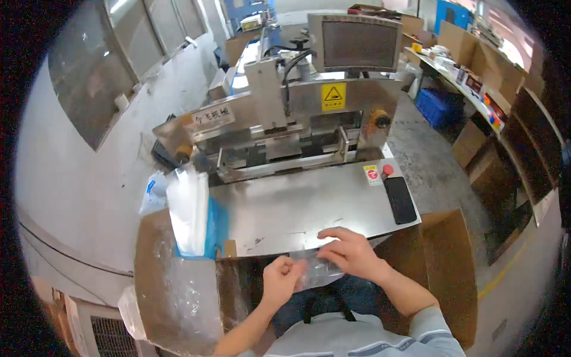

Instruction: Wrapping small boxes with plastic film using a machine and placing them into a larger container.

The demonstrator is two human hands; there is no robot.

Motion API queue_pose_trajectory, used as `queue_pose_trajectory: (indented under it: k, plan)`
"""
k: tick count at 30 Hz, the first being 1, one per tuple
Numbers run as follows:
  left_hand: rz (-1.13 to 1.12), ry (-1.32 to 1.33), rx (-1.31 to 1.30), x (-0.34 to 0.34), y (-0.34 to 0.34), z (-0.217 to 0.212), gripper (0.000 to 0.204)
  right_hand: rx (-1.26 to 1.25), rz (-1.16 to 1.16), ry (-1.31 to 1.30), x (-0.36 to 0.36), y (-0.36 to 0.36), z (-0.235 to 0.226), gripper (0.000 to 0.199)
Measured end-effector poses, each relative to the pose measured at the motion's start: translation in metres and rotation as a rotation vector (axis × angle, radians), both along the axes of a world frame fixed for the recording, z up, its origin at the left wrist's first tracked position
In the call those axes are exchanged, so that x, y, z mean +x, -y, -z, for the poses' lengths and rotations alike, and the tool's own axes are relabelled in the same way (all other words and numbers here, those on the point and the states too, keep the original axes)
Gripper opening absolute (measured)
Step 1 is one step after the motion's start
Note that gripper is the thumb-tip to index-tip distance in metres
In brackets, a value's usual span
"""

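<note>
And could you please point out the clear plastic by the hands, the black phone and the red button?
Clear plastic (322, 274): head view, on its visible middle.
Black phone (401, 200): head view, middle of its dark face.
Red button (388, 170): head view, on its round top.

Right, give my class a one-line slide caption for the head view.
Left hand and right hand handle clear plastic before a metal machine with a dark phone on its right side.

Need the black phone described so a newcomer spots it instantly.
Start at the big metal worktop below the monitor. At its right end, the phone lies just in front of a red button. It's the long black rectangle, unlike the round button and small pale label nearby.
</note>
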State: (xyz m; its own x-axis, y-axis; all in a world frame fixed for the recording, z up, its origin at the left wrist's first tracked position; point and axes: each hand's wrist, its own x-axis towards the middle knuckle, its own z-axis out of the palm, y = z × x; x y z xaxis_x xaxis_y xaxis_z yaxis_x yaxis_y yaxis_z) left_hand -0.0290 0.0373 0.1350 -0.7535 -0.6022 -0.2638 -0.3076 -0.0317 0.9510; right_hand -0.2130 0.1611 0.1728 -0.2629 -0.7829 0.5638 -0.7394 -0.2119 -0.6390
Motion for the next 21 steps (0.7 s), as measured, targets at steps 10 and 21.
queue_pose_trajectory:
  k: [10,21]
  plan:
    - [0.627,-0.13,-0.752,-0.046,0.018,-0.026,0.041,0.114,-0.128,-0.312,-0.013,-0.004,0.054,0.016]
    - [0.702,0.129,-0.758,-0.057,0.08,-0.031,0.021,0.513,-0.351,0.026,-0.081,-0.003,0.029,0.014]
